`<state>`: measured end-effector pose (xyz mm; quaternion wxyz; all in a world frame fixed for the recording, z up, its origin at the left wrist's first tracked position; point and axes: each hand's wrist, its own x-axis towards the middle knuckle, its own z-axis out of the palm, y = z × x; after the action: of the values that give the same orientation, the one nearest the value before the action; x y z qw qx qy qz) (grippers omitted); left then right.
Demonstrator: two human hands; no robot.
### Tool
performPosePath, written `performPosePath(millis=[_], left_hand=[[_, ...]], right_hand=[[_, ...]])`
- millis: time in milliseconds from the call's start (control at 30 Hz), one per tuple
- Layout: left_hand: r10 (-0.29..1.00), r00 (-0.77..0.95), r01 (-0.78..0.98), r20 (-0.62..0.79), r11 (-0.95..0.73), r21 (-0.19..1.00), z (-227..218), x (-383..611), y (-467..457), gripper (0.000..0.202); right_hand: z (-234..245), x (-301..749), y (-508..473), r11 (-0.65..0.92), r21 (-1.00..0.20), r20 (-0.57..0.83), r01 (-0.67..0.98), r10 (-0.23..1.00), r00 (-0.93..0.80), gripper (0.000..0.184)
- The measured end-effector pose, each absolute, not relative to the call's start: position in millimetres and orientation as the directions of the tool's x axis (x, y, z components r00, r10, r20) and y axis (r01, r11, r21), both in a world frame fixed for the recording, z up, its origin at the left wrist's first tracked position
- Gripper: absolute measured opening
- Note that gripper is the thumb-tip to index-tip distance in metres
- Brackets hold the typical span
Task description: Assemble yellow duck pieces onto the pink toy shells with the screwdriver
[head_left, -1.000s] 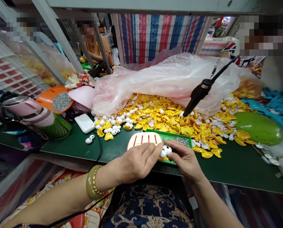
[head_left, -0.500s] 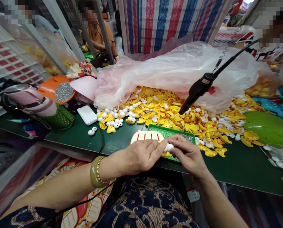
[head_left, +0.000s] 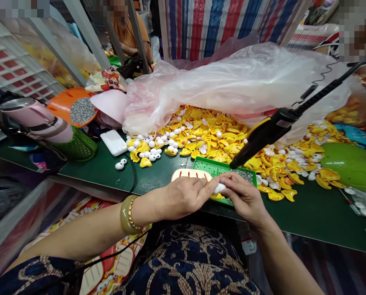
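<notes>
My left hand (head_left: 183, 196) is closed around a cream plastic piece with red stripes (head_left: 190, 173), whose rounded end sticks out beyond the knuckles. Between both hands' fingertips sits a white egg-shaped eye piece (head_left: 220, 188), with a bit of yellow plastic showing just under it. My right hand (head_left: 242, 194) pinches the white eye piece from the right; its fingertips partly cover it. Whether the pieces are joined is hidden by the fingers. Right behind the hands lies a green perforated tray (head_left: 212, 166) with small silver screws (head_left: 245, 176) at its right end.
A black electric screwdriver (head_left: 263, 135) hangs tilted over the tray. Yellow plastic shells (head_left: 207, 131) and white eye pieces (head_left: 150, 149) are heaped behind, under clear plastic sheeting (head_left: 232, 86). At left stand a pink flask (head_left: 44, 123), a white box (head_left: 113, 142) and an orange bowl (head_left: 58, 104).
The hanging screwdriver has swung, its upper end now further right and lower. The camera view has shifted slightly. Both hands keep nearly the same grip on the pieces.
</notes>
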<state>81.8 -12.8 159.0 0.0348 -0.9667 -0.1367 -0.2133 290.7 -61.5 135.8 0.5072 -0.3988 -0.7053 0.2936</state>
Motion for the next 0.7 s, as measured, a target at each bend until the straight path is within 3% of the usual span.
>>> performPosePath(millis=[100, 700], left_hand=[[0.199, 0.892, 0.209, 0.407, -0.978, 0.019, 164, 82, -10, 0.059], [0.260, 0.908, 0.215, 0.330, -0.962, 0.168, 177, 74, 0, 0.061]], right_hand=[[137, 291, -59, 0.530, -0.809, 0.499, 0.256, 0.848, -0.178, 0.037], [133, 285, -50, 0.648, -0.669, 0.616, 0.365, 0.757, -0.218, 0.048]])
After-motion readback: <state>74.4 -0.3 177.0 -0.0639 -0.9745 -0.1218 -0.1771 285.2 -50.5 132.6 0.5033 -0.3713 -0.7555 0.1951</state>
